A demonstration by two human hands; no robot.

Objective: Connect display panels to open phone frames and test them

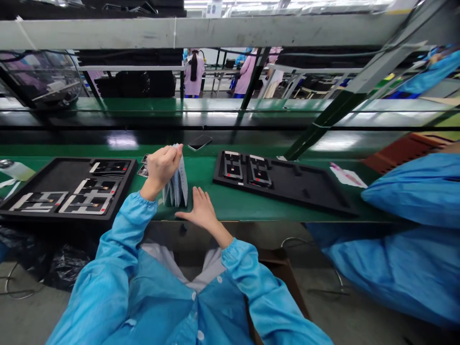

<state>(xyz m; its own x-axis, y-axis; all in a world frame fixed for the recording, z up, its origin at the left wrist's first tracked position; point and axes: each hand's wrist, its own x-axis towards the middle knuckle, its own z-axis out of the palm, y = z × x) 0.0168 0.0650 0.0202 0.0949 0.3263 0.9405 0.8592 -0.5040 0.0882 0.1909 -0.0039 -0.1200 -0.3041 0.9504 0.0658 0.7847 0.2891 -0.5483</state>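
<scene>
My left hand [162, 165] is closed at the top of a bundle of thin whitish-grey sheets [177, 187]. The sheets stand upright on the green bench and fan apart a little toward the bottom; what they are made of I cannot make out. My right hand [201, 208] lies flat at the bench's front edge, fingers spread and thumb pointing toward the sheets, with nothing in it. Partly behind my left wrist are small printed pieces [143, 170]. Beyond the hands lies a dark phone-like slab [200, 142].
To the left a black foam tray [68, 168] holds several flat black-and-white parts [89, 196]. At the right another black tray [305, 187] carries two dark framed parts [259, 171]. A co-worker's blue sleeve [417, 191] reaches in from the right. A slanted green post [316, 127] rises behind the bench.
</scene>
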